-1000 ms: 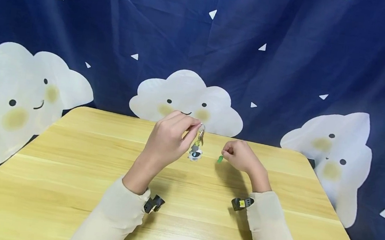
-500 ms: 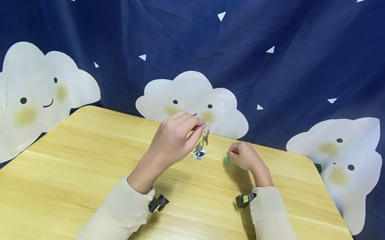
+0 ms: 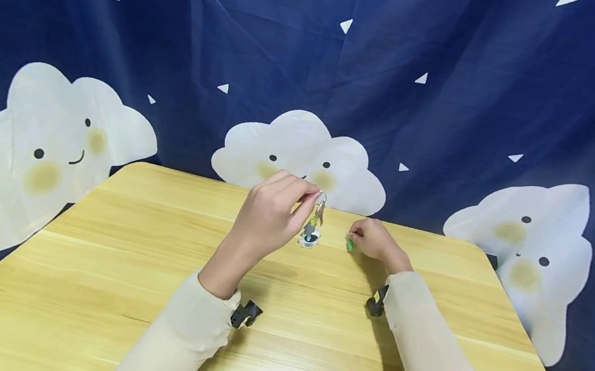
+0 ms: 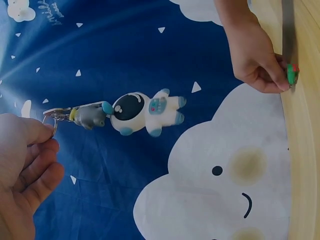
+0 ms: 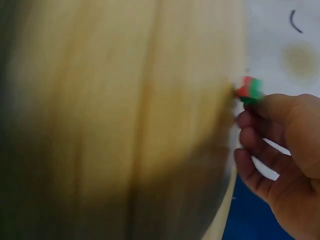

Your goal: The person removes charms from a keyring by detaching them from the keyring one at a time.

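Note:
Between thumb and finger my left hand [image 3: 272, 216] pinches the metal ring [image 4: 50, 125] of a keychain. Its charms hang freely above the table: a small grey figure [image 4: 90, 116] with a bit of yellow at its top, and a white-and-blue astronaut [image 4: 155, 109] below. To the right, lower and close to the tabletop, my right hand [image 3: 374, 239] pinches a small green-and-red piece [image 5: 250, 90] at its fingertips. What this piece is cannot be told; it is blurred in the right wrist view. The other right fingers are loosely curled.
Both hands are over the far half of a light wooden table [image 3: 156, 267]. Behind its back edge hangs a dark blue curtain [image 3: 270, 35] with white smiling clouds and triangles. Each wrist wears a small black camera [image 3: 246, 314].
The head view has turned a little, shifting everything rightward. My right wrist and forearm have turned slightly, and the green-and-red piece shows at another angle. My left hand still holds the keychain.

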{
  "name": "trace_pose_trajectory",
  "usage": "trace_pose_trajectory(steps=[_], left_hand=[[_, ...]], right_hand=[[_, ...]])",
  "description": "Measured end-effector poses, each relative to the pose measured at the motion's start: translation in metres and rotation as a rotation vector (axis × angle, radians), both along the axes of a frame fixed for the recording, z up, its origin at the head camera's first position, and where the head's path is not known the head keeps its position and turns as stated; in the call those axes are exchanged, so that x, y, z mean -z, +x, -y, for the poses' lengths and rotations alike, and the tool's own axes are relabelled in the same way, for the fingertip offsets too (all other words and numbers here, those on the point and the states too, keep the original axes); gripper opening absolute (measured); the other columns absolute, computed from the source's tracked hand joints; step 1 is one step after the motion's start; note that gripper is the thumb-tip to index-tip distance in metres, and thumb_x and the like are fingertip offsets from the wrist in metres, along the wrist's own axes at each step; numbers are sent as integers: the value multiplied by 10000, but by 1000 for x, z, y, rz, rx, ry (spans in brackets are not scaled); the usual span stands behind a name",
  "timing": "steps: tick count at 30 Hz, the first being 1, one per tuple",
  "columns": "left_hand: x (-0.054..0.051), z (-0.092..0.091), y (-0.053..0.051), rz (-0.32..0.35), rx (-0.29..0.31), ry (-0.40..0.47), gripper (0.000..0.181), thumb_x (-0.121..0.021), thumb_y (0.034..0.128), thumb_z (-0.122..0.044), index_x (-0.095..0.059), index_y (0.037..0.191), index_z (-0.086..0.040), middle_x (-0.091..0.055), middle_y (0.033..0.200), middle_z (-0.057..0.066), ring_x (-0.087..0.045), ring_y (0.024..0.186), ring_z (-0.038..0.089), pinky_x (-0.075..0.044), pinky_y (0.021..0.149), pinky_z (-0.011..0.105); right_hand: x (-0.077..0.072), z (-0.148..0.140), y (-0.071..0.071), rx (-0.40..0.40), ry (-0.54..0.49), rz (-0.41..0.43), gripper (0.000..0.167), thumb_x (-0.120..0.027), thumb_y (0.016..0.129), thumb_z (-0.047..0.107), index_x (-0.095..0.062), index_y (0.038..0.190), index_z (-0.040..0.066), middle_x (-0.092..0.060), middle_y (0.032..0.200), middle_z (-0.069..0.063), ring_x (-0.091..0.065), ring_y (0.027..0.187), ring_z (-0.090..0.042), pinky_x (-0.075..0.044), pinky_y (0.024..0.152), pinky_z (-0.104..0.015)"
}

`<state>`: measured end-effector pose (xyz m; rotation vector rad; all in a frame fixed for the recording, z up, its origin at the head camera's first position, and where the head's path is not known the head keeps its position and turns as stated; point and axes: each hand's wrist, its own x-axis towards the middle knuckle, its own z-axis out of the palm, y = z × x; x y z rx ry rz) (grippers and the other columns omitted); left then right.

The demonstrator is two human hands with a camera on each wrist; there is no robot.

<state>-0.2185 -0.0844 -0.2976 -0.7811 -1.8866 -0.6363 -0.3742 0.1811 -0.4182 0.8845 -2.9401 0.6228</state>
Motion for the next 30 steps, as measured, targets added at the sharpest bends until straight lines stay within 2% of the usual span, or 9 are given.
trace_pose_trajectory(steps=[7,17,25,30], left_hand=[[-2,-2,-1,-6,6,-3,63,-704,932,-30,-761,955,-16,-753,892,71,-654,788,208,-541,675,298],[-1,-2,-2,-4,-1,-2,67,-699,929,-23,-762,953,-21,-751,883,65,-643,769,196,-532,657,294],[0,-3,-1,9,-4,-4,68,-701,931,-29,-762,959,-23,-752,889,63,-645,778,194,-535,665,292],[1,-2,0,21,-9,-5,67,-702,931,-29,-762,961,-25,-749,888,62,-643,779,190,-533,665,288]], right_hand=[[4,-4,-6,17,-8,14,143,-667,991,76,-750,878,47,-660,722,9,-586,691,-141,-523,744,-356],[1,-4,-10,51,17,69,131,-668,995,90,-763,922,36,-713,791,-15,-626,736,-150,-546,774,-370],[3,-8,-11,60,22,57,141,-670,999,117,-778,942,46,-727,826,-19,-618,740,-160,-548,772,-382],[1,-10,-11,46,23,31,132,-681,992,123,-785,950,53,-746,877,-31,-648,797,-170,-559,799,-402]])
